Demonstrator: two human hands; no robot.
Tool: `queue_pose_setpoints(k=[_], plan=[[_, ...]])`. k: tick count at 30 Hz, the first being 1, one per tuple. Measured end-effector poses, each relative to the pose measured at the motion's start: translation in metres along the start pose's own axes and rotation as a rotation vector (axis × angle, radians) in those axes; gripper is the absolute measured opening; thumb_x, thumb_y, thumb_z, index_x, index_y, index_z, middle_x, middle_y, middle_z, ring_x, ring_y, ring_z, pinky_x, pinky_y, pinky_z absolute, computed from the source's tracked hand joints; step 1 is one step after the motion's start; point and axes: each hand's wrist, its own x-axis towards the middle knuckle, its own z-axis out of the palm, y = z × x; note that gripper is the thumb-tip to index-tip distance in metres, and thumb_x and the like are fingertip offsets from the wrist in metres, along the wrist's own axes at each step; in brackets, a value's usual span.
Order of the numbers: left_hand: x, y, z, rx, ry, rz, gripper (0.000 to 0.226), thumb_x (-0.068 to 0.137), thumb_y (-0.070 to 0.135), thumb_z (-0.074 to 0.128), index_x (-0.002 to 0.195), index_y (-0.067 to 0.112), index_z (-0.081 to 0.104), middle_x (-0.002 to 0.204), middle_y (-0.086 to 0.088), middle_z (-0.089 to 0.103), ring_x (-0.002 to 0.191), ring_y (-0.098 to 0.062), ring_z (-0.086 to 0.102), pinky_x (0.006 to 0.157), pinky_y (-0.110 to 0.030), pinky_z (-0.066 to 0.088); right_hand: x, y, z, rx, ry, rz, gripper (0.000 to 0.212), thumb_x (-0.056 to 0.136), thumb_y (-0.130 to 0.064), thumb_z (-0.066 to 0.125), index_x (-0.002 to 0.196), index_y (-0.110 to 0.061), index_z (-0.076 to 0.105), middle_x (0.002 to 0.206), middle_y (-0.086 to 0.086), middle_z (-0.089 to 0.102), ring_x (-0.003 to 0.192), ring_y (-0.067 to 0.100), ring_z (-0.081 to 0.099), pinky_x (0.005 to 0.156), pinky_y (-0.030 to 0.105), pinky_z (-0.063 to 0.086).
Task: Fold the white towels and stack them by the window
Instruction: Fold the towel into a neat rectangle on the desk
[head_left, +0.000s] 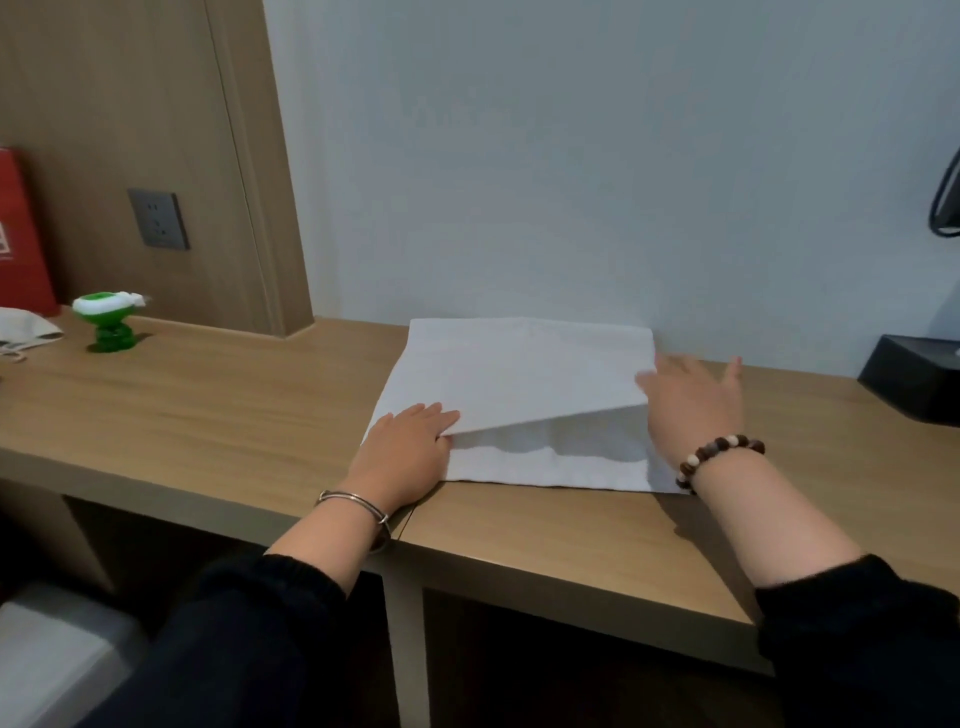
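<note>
Wooden desk (208, 405) is sitting against the wall (571, 182), w/ a white towel (519, 374) lying on it, top layer folded over at a slant. L hand (402, 449) is pressing flat on its near-left corner, fingers straight; R hand (691, 405) is reaching over the right edge, fingers spread, gripping nothing.

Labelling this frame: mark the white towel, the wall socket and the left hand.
white towel (524, 374), head view, folded top layer.
wall socket (158, 219), head view, middle of its grey plate.
left hand (405, 444), head view, back of the hand.
</note>
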Motion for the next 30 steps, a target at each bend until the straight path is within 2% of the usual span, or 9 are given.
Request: queue_pose_setpoints(k=[2,4,7,9,13,19,22,25,30], plan=[[0.001,-0.002,0.001,0.007,0.016,0.001,0.047,0.102,0.025,0.027,0.148,0.030,0.029,0.157,0.007,0.020,0.145,-0.012,0.014,0.119,-0.034,0.009,-0.008,-0.001,-0.004,-0.126,-0.215,0.020,0.033,0.094,-0.009,0.029,0.104,-0.021,0.058,0.092,-0.005,0.059,0.116,0.021,0.051,0.114,0.057,0.010],[0.000,-0.003,0.001,-0.005,0.055,0.012,0.045,0.101,0.025,0.032,0.146,0.028,0.035,0.155,0.006,0.026,0.144,-0.012,0.019,0.118,-0.033,0.013,-0.014,-0.003,0.003,-0.123,-0.236,-0.039,0.033,0.095,-0.013,0.030,0.118,-0.021,0.053,0.115,-0.001,0.058,0.125,0.023,0.044,0.113,0.057,0.014],[-0.002,-0.001,0.002,-0.133,0.162,0.044,0.039,0.097,0.019,0.043,0.135,0.023,0.052,0.144,0.006,0.046,0.135,-0.012,0.036,0.111,-0.025,0.024,-0.014,-0.013,0.016,0.279,-0.164,-0.267,0.052,0.100,-0.022,0.037,0.150,-0.025,0.022,0.158,0.001,0.017,0.145,0.020,0.015,0.118,0.046,0.010],[-0.004,0.000,0.002,-0.155,0.224,0.093,0.033,0.096,0.018,0.048,0.126,0.022,0.061,0.133,0.007,0.057,0.127,-0.013,0.046,0.105,-0.023,0.032,-0.017,-0.024,0.019,0.496,-0.283,-0.363,0.053,0.103,-0.031,0.034,0.152,-0.029,0.015,0.160,-0.005,0.011,0.146,0.015,0.012,0.118,0.038,0.010],[-0.002,-0.002,0.001,0.019,0.298,0.149,0.024,0.096,0.023,0.048,0.102,0.021,0.071,0.101,0.002,0.070,0.103,-0.020,0.060,0.082,-0.031,0.046,-0.013,-0.030,0.025,0.440,-0.346,-0.378,0.048,0.104,-0.035,0.022,0.152,-0.033,0.013,0.160,-0.008,0.004,0.147,0.012,0.002,0.118,0.044,0.003],[-0.004,0.027,-0.046,0.359,0.458,0.334,0.028,0.059,-0.012,0.062,0.063,0.015,0.057,0.053,0.000,0.051,0.054,-0.024,0.053,0.048,-0.025,0.025,-0.013,-0.036,0.027,0.430,-0.324,-0.343,0.047,0.105,-0.033,0.019,0.152,-0.034,0.013,0.160,-0.010,0.003,0.147,0.011,0.001,0.117,0.045,0.003],[-0.020,0.036,-0.037,0.548,0.303,0.324,0.025,0.073,-0.005,0.058,0.079,0.019,0.061,0.074,0.002,0.060,0.072,-0.021,0.058,0.059,-0.027,0.032,-0.012,-0.035,0.027,0.441,-0.325,-0.345,0.047,0.105,-0.033,0.019,0.151,-0.034,0.014,0.160,-0.010,0.002,0.147,0.011,0.001,0.117,0.046,0.003],[-0.034,0.023,-0.011,0.385,0.116,0.114,0.023,0.093,0.011,0.040,0.101,0.022,0.059,0.099,0.002,0.063,0.094,-0.019,0.059,0.071,-0.028,0.041,-0.014,-0.034,0.026,0.449,-0.327,-0.356,0.046,0.105,-0.032,0.020,0.151,-0.033,0.015,0.160,-0.009,0.003,0.147,0.012,0.001,0.118,0.045,0.003],[-0.040,0.014,0.000,0.136,0.291,0.017,0.025,0.099,0.028,0.036,0.099,0.028,0.060,0.093,0.008,0.064,0.089,-0.015,0.058,0.064,-0.028,0.039,-0.015,-0.028,0.018,0.506,-0.263,-0.359,0.044,0.105,-0.027,0.021,0.149,-0.034,0.023,0.160,-0.009,0.011,0.147,0.012,0.006,0.120,0.043,0.005]])
